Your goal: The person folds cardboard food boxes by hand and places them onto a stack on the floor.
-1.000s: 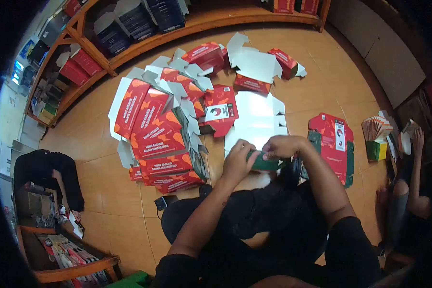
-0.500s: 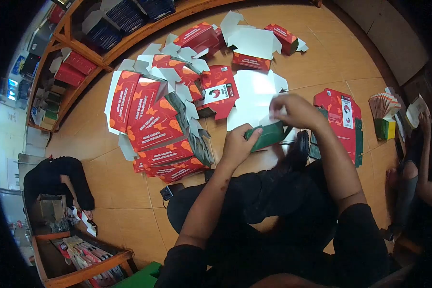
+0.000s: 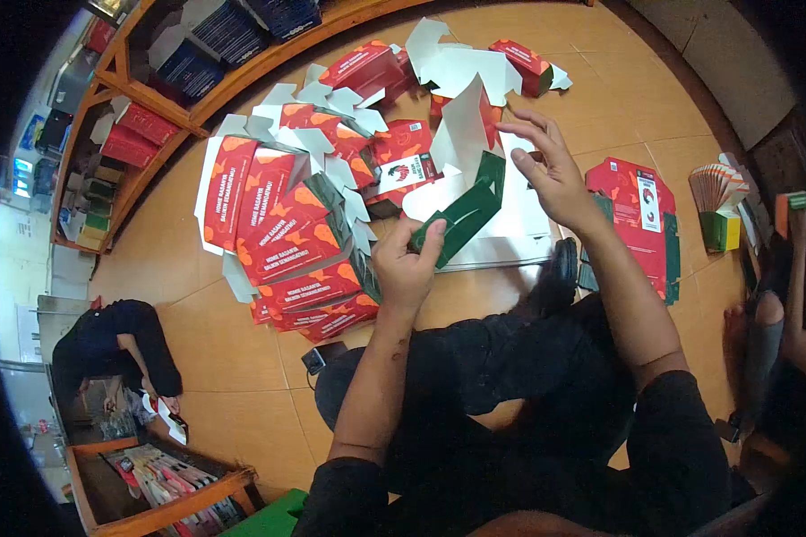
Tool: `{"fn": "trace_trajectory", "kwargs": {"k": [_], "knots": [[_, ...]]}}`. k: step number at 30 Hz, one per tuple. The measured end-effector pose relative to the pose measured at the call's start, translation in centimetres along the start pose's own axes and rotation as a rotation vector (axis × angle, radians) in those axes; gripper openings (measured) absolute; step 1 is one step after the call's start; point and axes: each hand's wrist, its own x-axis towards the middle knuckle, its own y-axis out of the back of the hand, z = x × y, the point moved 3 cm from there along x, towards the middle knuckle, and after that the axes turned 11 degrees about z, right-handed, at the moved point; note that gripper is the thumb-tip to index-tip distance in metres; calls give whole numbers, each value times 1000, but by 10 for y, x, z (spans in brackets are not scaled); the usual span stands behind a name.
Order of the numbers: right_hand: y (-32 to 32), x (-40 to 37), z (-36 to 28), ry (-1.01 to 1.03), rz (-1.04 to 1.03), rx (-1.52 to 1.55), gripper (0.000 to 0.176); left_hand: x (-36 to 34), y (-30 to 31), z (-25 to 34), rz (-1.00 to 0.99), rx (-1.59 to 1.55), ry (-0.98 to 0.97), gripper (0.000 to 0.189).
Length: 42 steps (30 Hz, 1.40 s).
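I see the left hand (image 3: 407,259), forearm stretched forward, pinching the green lower end of a carton blank (image 3: 461,210). The blank tilts up above the floor (image 3: 197,349), just beside the pile of red cartons (image 3: 282,242). The right hand (image 3: 553,179) hangs open, fingers spread by the blank's upper flap; I cannot tell whether it touches.

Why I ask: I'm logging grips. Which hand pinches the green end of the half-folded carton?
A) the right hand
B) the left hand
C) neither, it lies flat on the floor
B: the left hand has thumb and fingers closed on the green end of the carton, while the right hand is spread open by its white flap.
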Motion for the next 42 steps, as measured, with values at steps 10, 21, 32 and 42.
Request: {"fn": "trace_trajectory", "kwargs": {"k": [10,21,32,42], "knots": [[-11,-6,-6,283,92,-197,23,1,0,7,-1,36,-60,21],[-26,-15,0,38,113,-36,26,0,-2,0,9,60,-81,24],[-41,-32,-17,236,235,-167,11,-5,-9,7,-38,107,5,24],[-49,-38,-26,328,-134,-162,19,-10,0,19,5,132,-151,22]]}}
